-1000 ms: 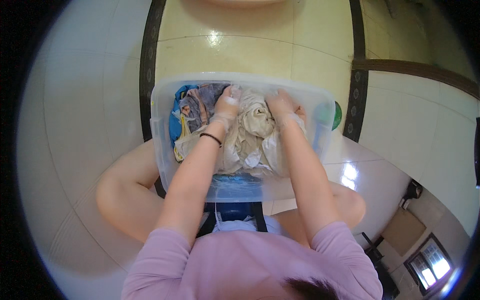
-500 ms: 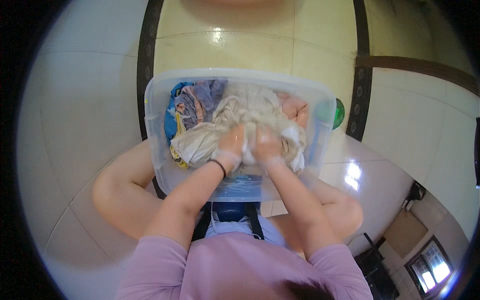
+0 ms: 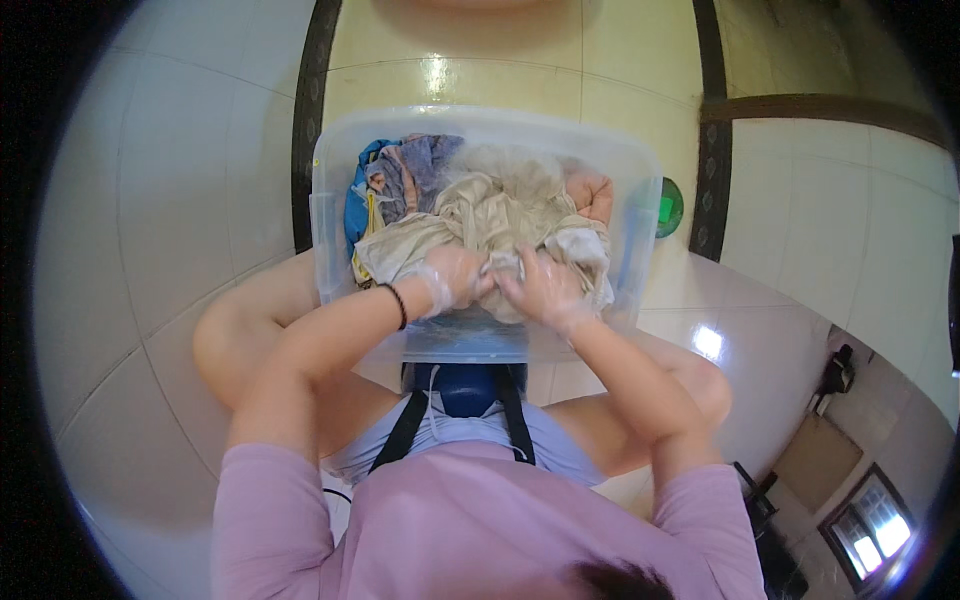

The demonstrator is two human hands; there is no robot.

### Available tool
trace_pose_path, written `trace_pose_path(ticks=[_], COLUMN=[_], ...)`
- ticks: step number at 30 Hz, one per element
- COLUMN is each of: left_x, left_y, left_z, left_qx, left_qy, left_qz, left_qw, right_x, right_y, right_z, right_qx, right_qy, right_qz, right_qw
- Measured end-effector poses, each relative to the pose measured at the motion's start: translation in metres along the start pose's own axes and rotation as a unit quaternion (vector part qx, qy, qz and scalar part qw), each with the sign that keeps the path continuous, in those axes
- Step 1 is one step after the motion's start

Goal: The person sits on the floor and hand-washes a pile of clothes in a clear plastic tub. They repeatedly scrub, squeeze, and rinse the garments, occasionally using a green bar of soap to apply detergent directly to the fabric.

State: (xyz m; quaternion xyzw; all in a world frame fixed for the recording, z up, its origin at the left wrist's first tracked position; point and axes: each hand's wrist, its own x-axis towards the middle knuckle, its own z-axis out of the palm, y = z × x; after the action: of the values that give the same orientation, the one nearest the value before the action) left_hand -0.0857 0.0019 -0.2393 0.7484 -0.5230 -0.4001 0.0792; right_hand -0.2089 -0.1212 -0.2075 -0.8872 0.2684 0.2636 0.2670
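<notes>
A wet, cream-coloured cloth point(image 3: 500, 212) lies bunched in a translucent plastic tub point(image 3: 325, 240) between my knees. My left hand point(image 3: 456, 274), wet with suds and with a dark bracelet on its wrist, is closed on a fold of it near the tub's close side. Right beside it, my right hand point(image 3: 547, 290) grips the same cloth, its thumb and fingers pinching a fold. Suds coat both wrists. Around the cream cloth are a purple-and-pink cloth point(image 3: 418, 175), a blue cloth point(image 3: 358, 205) and a peach cloth point(image 3: 590, 195).
A green round object point(image 3: 670, 208) stands on the tiled floor just right of the tub. Below the tub's near side is a dark blue seat point(image 3: 466, 388) between my legs. Dark floor borders point(image 3: 308, 150) run along the left and right.
My hands have drawn toward me with the cloth, and my elbows have spread outward. Earlier the hands were pressed together over the cloth and blurred. The whole view has shifted a little.
</notes>
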Motion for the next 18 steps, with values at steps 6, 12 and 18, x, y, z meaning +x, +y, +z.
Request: trace_pose_path(ticks=[6, 12, 18], left_x=[0.017, 0.047, 0.052], left_y=[0.001, -0.011, 0.003], left_z=[0.052, 0.029, -0.046], left_qx=[0.042, 0.073, 0.045], left_qy=[0.04, -0.082, -0.069], left_qz=[-0.057, -0.061, -0.112], left_qw=[0.997, 0.992, 0.99], right_x=[0.015, 0.065, 0.113], right_y=[0.021, 0.013, 0.029], right_z=[0.069, 0.067, -0.008], right_qx=[-0.02, 0.046, -0.02], right_qy=[0.194, 0.077, -0.085], right_qz=[-0.147, -0.024, 0.058], right_qw=[0.97, 0.996, 0.994])
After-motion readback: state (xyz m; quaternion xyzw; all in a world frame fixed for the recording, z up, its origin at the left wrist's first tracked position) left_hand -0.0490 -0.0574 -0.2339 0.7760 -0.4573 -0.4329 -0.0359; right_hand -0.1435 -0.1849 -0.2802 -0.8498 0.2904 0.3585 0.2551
